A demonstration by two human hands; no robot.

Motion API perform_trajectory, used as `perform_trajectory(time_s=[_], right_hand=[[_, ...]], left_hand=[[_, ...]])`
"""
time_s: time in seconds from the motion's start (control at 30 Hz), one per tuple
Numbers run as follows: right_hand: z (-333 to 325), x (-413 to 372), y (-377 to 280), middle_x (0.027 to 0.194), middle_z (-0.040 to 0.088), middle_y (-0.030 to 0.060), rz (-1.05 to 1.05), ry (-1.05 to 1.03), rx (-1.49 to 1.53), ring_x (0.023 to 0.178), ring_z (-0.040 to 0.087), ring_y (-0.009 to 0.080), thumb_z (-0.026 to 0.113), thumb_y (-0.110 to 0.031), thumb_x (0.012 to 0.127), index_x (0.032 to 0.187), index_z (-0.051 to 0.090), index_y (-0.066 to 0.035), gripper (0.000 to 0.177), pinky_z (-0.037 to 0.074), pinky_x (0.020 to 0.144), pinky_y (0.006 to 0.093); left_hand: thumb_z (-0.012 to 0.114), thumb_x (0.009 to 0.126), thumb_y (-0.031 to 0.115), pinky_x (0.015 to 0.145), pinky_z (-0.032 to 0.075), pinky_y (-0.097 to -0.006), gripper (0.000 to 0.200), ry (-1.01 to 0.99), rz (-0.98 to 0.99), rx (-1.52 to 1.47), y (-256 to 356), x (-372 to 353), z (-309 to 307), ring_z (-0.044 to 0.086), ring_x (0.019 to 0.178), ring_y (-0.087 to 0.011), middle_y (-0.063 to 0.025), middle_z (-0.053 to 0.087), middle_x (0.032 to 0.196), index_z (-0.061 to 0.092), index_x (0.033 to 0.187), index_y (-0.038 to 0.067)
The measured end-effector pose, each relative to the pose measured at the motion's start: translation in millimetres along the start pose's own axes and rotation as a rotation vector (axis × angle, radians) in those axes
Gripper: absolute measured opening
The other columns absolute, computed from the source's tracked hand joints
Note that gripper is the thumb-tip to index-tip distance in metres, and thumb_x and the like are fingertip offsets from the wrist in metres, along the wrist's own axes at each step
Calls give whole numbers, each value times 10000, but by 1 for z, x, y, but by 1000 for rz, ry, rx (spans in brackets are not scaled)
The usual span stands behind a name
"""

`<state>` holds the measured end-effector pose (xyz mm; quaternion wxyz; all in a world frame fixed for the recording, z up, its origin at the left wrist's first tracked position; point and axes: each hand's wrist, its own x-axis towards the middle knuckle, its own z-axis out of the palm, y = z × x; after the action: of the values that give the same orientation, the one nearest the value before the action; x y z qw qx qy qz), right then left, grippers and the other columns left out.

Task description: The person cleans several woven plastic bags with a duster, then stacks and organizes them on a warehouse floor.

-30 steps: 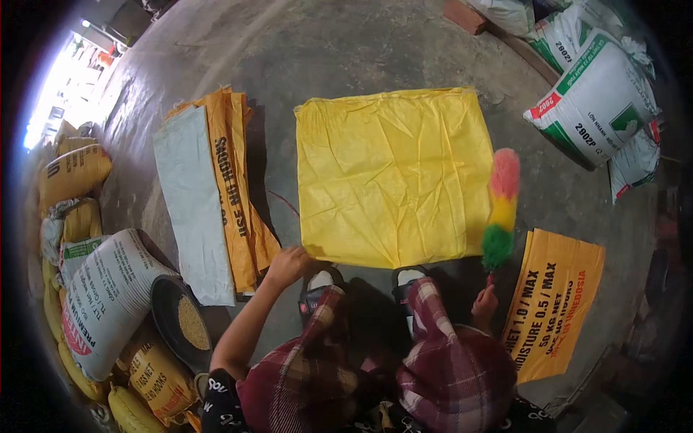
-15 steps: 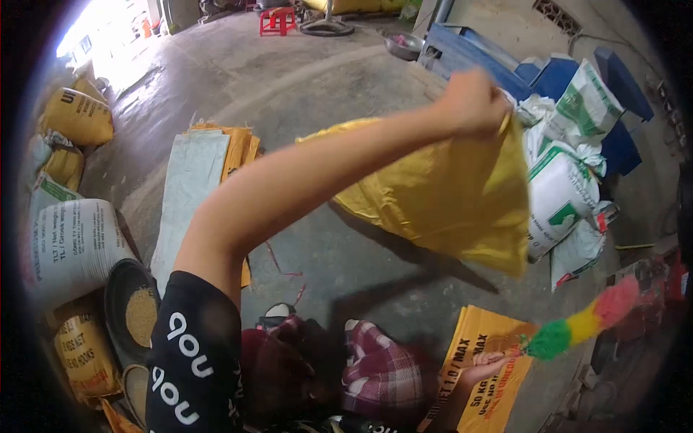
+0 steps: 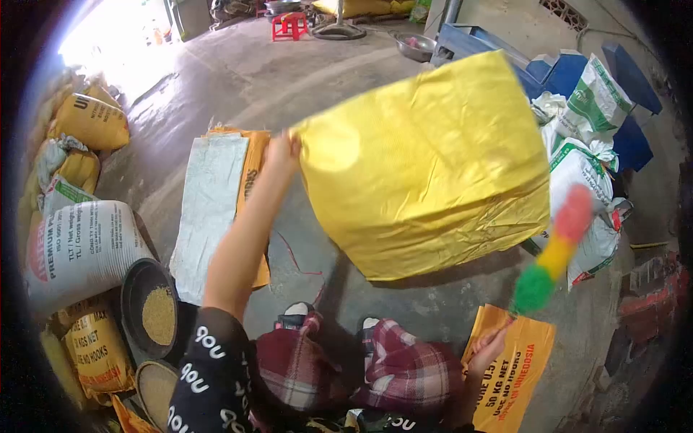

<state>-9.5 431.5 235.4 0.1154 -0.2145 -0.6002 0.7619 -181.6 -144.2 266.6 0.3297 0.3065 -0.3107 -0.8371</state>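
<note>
My left hand (image 3: pixel 282 146) is closed on the left corner of a plain yellow woven sack (image 3: pixel 426 173), which is spread out in the air above the floor. In my right hand (image 3: pixel 488 349), low on the right, is the handle of a fluffy duster (image 3: pixel 552 263) striped green, yellow and red. Its head points up and away, close to the sack's lower right edge. Beneath my right hand lies an orange printed sack (image 3: pixel 520 375). Beyond my left forearm, a pale grey-green flat sack (image 3: pixel 209 209) rests on a pile of orange sacks (image 3: pixel 258 155).
At left are a full white sack (image 3: pixel 94 238), a black basin of grain (image 3: pixel 131 317) and filled orange sacks (image 3: pixel 90 123). White-and-green bags (image 3: pixel 581 180) lean near a blue metal machine (image 3: pixel 480 47) at right. A red stool (image 3: pixel 289 27) and metal bowl (image 3: pixel 414 47) stand farther back.
My left hand has swung from the upper right to the left, drawing the yellow sack out flat. The duster in my right hand has tilted more upright.
</note>
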Motion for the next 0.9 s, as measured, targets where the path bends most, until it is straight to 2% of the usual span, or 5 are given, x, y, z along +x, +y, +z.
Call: perform_trajectory(time_s=[0.2,0.3,0.5,0.63,0.9], right_hand=[[21,10,71,450,355,8,141,-295,-550,366,351,109,374,-353,915,587,422,-61,442,277,359,251],[65,3,87,495,436,119,-444,-613,-875,409,424,209,393,-292,897,592,451,-19,413,342,429,327],[147,20,134,557,487,230,-397,-965,-1138,526,520,379,448,-216,861,652,504,24,323,375,474,415],[180,22,185,596,529,226,-593,-1149,-1184,583,542,403,425,-225,861,690,519,-11,289,415,522,476],[161,88,256,648,571,169,-548,-834,-1680,618,566,374,417,-139,825,806,539,-51,152,455,569,456]], left_hand=[[519,857,242,487,432,-233,256,214,-362,205,-145,-31,-207,528,577,-130,-55,555,677,532,741,14],[541,850,281,530,424,-270,265,290,-240,615,-170,-37,-240,522,609,-128,-38,577,711,585,804,23],[513,829,417,703,439,-280,431,256,-506,456,-174,-27,-241,562,731,-165,-54,604,763,623,852,1],[516,813,397,692,457,-331,437,46,-392,1139,-231,-31,-295,605,819,-238,-151,630,871,594,947,-12],[566,775,220,519,402,-324,244,89,-342,917,-234,-32,-309,527,567,-167,-77,576,645,595,736,-19]])
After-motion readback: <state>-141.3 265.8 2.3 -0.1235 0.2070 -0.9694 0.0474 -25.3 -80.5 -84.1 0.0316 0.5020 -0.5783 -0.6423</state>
